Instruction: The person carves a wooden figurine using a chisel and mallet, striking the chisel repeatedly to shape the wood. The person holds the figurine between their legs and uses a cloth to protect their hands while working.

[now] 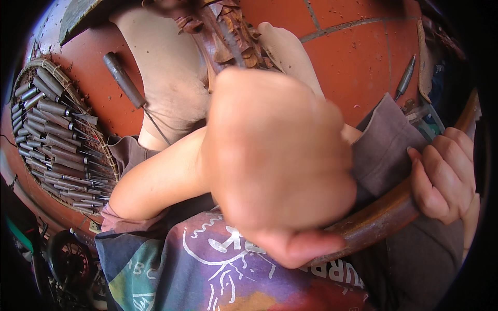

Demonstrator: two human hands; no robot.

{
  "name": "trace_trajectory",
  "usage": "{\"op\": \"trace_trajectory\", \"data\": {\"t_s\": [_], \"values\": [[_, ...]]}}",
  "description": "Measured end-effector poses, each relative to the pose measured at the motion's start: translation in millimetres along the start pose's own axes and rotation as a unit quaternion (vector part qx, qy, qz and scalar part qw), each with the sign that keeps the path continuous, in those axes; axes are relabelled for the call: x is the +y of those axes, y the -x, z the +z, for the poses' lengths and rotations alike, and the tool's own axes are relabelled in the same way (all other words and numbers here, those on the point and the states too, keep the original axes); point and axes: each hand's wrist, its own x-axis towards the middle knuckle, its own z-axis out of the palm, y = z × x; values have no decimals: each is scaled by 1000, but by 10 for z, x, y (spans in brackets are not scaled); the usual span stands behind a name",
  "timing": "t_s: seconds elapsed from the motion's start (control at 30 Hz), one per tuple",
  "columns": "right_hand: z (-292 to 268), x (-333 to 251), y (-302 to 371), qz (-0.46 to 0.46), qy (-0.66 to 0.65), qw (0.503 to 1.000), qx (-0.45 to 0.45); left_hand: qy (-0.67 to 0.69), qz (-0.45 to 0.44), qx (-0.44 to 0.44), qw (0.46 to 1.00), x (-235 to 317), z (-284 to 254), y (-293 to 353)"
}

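Observation:
My left hand point(277, 155) fills the middle of the view, close up and smeared by motion, its fingers curled and its thumb along a curved brown wooden bar point(373, 223). That bar runs from beneath the left hand up to the right, over my lap. Further along it, my right hand point(443, 179) is wrapped round the wood with bent fingers. Between my lower legs stands a carved piece of reddish-brown wood point(228, 39) with leaf-like relief. Its lower part is hidden behind my left hand.
At left, a round woven basket point(72, 85) holds many wooden-handled carving tools. A single carving tool point(123, 80) leans by my left leg; another tool point(407, 78) lies at the right. Wood chips dot the red tiled floor point(353, 62). A dark wheel point(70, 254) shows lower left.

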Motion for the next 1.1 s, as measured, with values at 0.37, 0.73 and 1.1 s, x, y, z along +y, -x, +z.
{"op": "trace_trajectory", "data": {"t_s": [0.37,0.73,1.1], "values": [[0,114,80,-76,-14,997,-19,-17,-82,-97,992,44,162,163],[-42,141,199,-93,-37,993,-69,-5,-82,-90,993,-52,143,213],[-82,107,167,-68,-35,993,-87,1,-89,-71,994,-60,171,226]]}}
